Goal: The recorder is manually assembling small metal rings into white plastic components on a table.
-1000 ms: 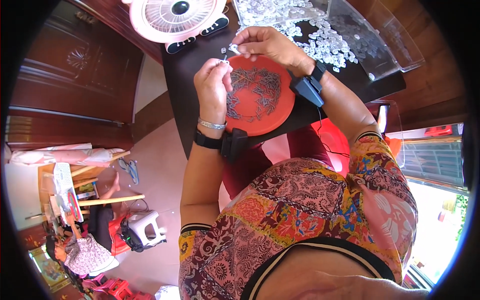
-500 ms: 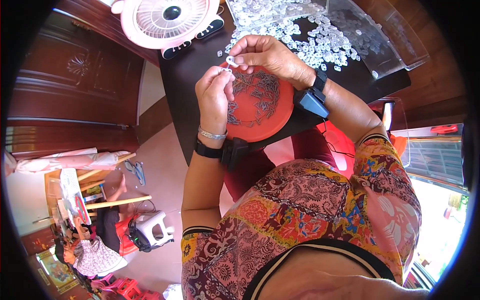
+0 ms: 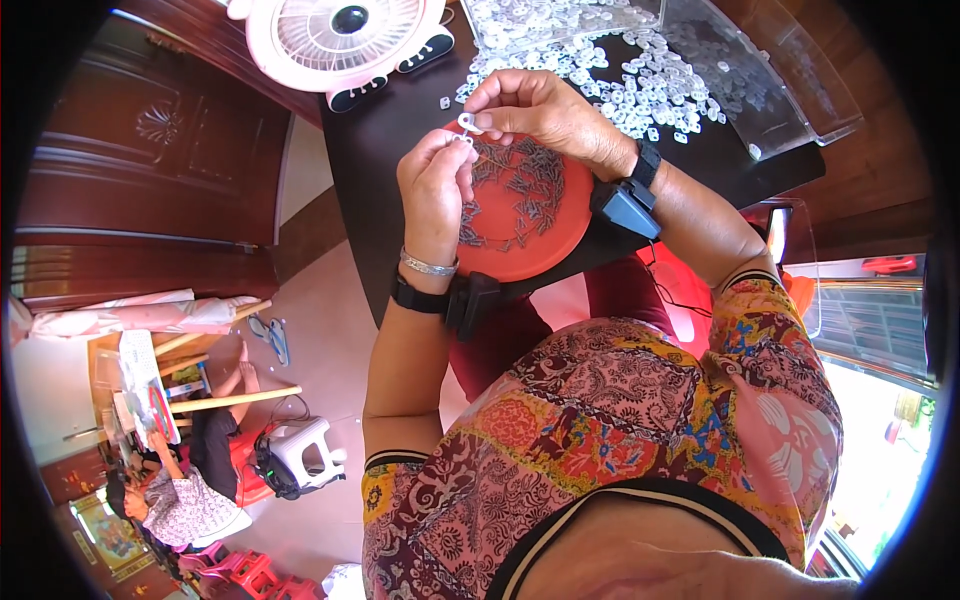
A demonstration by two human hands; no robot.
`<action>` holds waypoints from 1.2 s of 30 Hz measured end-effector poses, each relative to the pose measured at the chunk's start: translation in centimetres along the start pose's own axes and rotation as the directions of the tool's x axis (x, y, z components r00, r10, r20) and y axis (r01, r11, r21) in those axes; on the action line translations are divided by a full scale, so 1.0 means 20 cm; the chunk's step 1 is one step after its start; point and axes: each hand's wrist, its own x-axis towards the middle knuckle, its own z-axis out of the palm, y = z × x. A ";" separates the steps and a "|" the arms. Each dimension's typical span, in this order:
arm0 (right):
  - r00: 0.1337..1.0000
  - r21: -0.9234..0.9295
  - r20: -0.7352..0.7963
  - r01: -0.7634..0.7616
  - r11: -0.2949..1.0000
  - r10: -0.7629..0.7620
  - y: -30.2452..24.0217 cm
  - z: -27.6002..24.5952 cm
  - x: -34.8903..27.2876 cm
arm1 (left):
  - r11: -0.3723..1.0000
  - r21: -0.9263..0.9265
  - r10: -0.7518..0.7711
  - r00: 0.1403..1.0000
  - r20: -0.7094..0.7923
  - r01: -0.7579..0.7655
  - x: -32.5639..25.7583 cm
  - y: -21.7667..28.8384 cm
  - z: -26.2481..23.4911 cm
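Note:
Over the left edge of a round red tray (image 3: 500, 264), my two hands meet fingertip to fingertip. My right hand (image 3: 548, 112) pinches a small white plastic piece with a rounded loop (image 3: 468, 122) between thumb and forefinger. Just below it, my left hand (image 3: 435, 185) is closed on another small white piece (image 3: 464, 139), mostly covered by the fingers. Whether the two pieces touch is too small to tell. Many thin grey metal screws (image 3: 540, 180) lie scattered in the tray beneath my hands.
Loose white plastic pieces (image 3: 660, 90) spread over the dark table (image 3: 360, 200), beside a clear bin (image 3: 790, 105) lying at the right. A pink fan (image 3: 345, 45) stands at the far left. Another person (image 3: 190, 510) sits at the lower left near a white stool (image 3: 305, 455).
Both hands stay almost in place. The gap between the two white pieces looks slightly smaller, and the whole view has shifted a little.

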 end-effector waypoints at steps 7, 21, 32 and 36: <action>0.998 -0.109 -0.006 0.064 0.992 -0.065 0.00 0.01 -0.01 | 1.000 -0.010 0.013 1.000 0.018 -0.013 0.00 0.00 0.00; 0.976 -0.308 0.033 0.214 0.927 -0.214 -0.01 0.08 -0.03 | 0.999 -0.034 -0.015 1.000 -0.004 0.015 -0.02 0.02 0.01; 0.877 -0.630 0.119 0.429 0.647 -0.465 -0.03 0.12 -0.03 | 0.988 -0.132 -0.084 0.996 0.005 0.084 -0.03 0.03 0.00; 0.868 -0.712 0.111 0.409 0.571 -0.484 -0.04 0.14 -0.04 | 0.994 -0.088 -0.065 0.998 -0.019 0.063 -0.03 0.03 0.01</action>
